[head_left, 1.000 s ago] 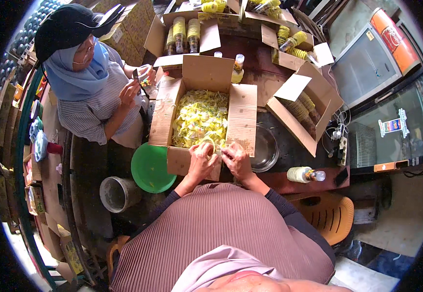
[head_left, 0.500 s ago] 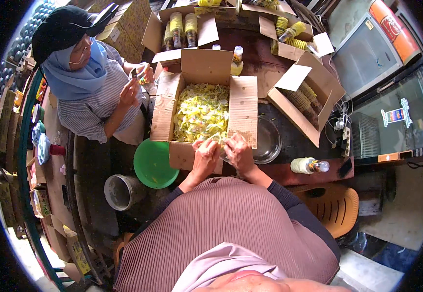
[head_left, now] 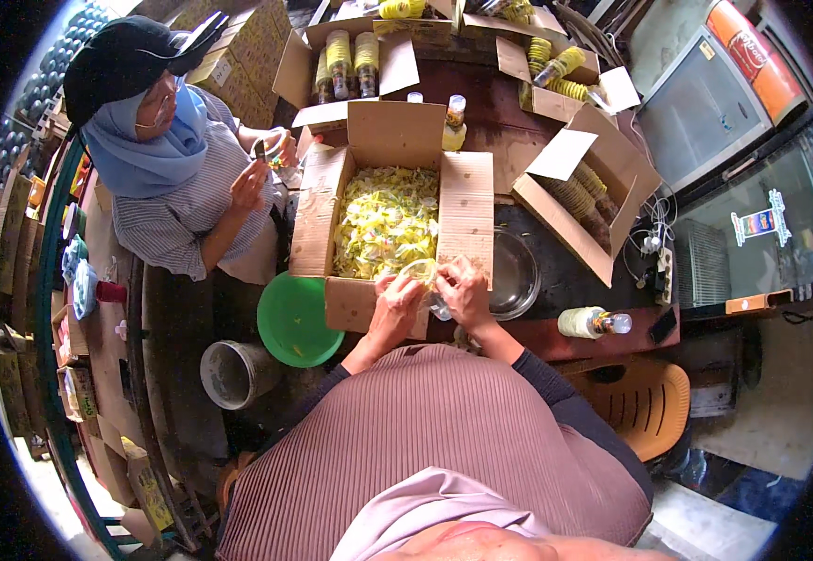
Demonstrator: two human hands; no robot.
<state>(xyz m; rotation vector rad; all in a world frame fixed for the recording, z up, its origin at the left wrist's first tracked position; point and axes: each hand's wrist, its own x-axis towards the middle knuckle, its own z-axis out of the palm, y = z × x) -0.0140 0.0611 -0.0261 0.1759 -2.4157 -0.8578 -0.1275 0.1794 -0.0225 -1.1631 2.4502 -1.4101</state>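
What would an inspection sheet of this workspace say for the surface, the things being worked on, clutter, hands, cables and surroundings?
Surface: dark table, crowded.
Things: open box of yellow pieces; clear plastic, exact shape unclear.
Clutter: green bowl, clear bowl, cup stack on its side.
Hands: left hand and right hand both grip the clear plastic.
Cables: white cables, tangled.
Surroundings: co-worker at left; chair at right.
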